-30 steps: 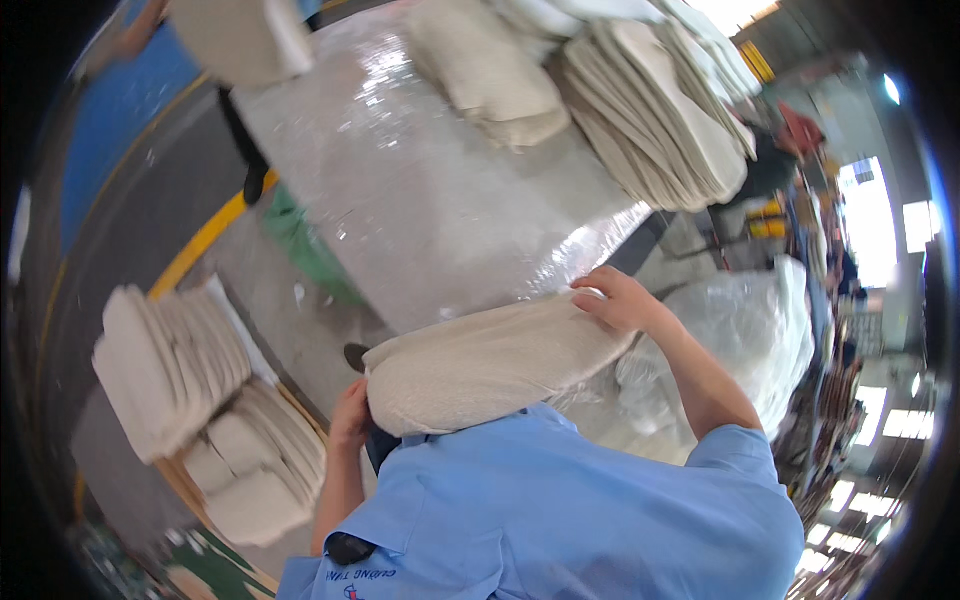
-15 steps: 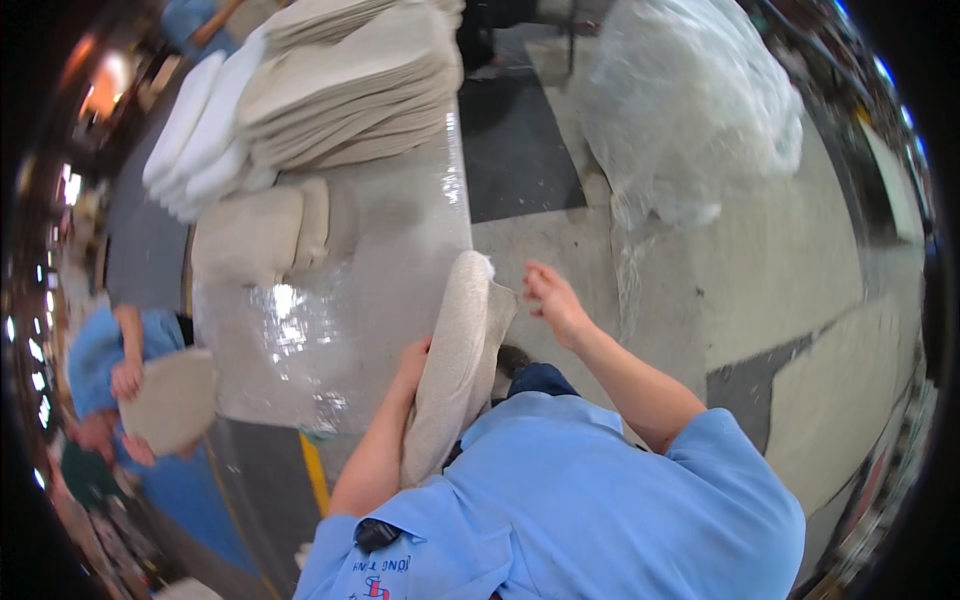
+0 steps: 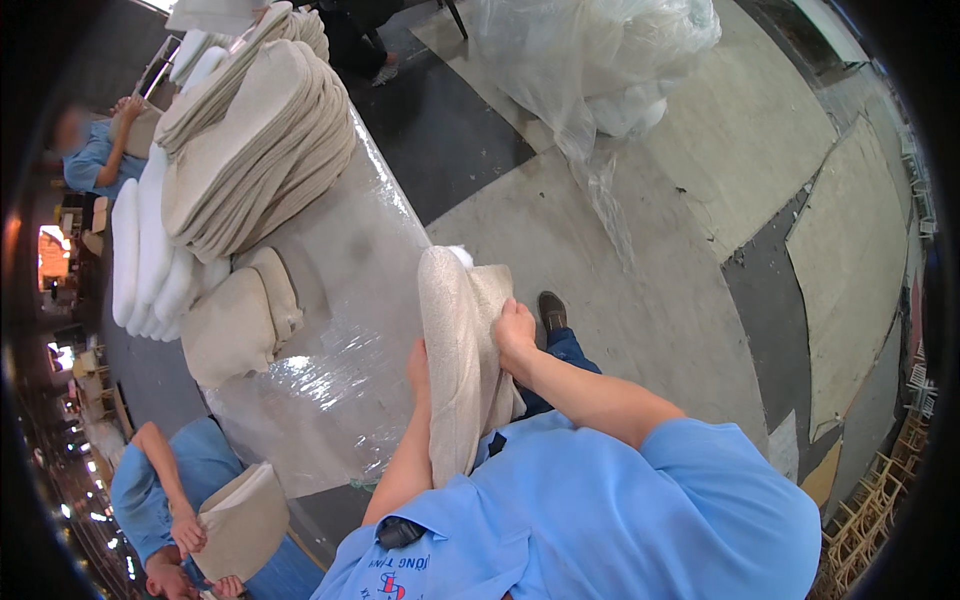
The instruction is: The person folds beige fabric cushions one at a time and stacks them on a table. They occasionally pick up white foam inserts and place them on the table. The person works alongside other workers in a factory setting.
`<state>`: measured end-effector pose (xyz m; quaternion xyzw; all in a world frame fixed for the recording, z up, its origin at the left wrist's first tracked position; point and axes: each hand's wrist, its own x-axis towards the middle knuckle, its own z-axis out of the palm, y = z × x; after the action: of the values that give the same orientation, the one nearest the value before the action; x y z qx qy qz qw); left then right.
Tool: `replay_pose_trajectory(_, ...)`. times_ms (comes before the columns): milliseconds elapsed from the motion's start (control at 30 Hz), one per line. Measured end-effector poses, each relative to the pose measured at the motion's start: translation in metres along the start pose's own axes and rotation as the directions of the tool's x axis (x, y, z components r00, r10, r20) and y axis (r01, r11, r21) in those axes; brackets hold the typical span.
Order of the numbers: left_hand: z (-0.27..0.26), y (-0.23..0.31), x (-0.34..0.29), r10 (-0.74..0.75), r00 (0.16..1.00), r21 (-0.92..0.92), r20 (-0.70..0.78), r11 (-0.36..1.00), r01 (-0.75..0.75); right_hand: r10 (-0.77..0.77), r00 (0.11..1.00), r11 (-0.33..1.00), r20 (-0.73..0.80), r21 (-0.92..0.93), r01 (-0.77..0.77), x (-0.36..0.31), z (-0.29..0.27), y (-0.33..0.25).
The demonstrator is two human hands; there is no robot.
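Observation:
A beige fabric cushion [image 3: 450, 350] stands on edge in front of my body, at the near right edge of the table. White padding [image 3: 462, 256] shows at the open top of its cover. My left hand [image 3: 419, 372] supports it from the left, fingers hidden behind the fabric. On the other side, my right hand [image 3: 514, 328] is closed on the loose edge of the cover. Across the table lie flat beige covers [image 3: 232, 322], beside a tall pile of beige covers [image 3: 262, 150] and several white pads [image 3: 150, 235].
Shiny plastic film covers the table [image 3: 330, 400]. A co-worker at lower left holds a beige cushion [image 3: 245, 520]; another person [image 3: 105, 155] works at far left. A big clear plastic bag [image 3: 610, 60] sits on the floor ahead. Flat sheets [image 3: 850, 270] lie at right.
My right hand has come in from the right, where it was apart from the cushion, and now grips the cover's edge. The view has turned; the left hand stays on the cushion.

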<state>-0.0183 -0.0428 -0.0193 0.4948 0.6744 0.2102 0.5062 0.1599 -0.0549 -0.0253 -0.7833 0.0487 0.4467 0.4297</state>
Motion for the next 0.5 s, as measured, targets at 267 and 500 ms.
replay_pose_trajectory(267, 0.004, 0.002, -0.007, 0.209, 0.962, 0.514, -0.179, 0.853, -0.089, -0.142, 0.984, 0.892, 0.108, -0.416, 0.175, 0.016, 0.022, -0.007)
replay_pose_trajectory(500, 0.014, -0.001, -0.001, 0.189, 0.94, 0.592, -0.284, 0.806, 0.016, -0.137, 0.984, 0.978, 0.116, -0.139, 0.153, -0.013, -0.003, 0.0)
